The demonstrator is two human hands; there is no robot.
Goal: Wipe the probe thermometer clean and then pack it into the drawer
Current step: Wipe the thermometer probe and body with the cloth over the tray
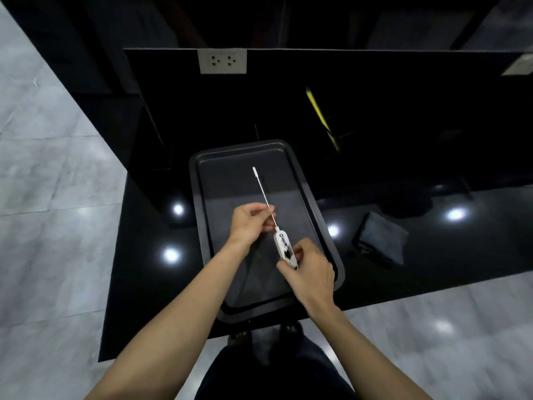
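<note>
Two hands: probe thermometer [281, 238] held above tray [202, 197]
Right hand [310, 269]: clamped on body
Left hand [249, 223]: pinched on stem
Handling: judged light, stiff, thin; body grip advised

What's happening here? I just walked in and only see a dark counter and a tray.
A person holds a probe thermometer over a black tray on the counter. The right hand grips its smudged white handle, and the left hand pinches the metal stem. A folded grey cloth lies unused to the right, so wiping hasn't visibly begun.

floor [52, 174]: grey marble tiles | counter [432, 255]: glossy black, lamp glare | wall socket [222, 61]: white
</note>
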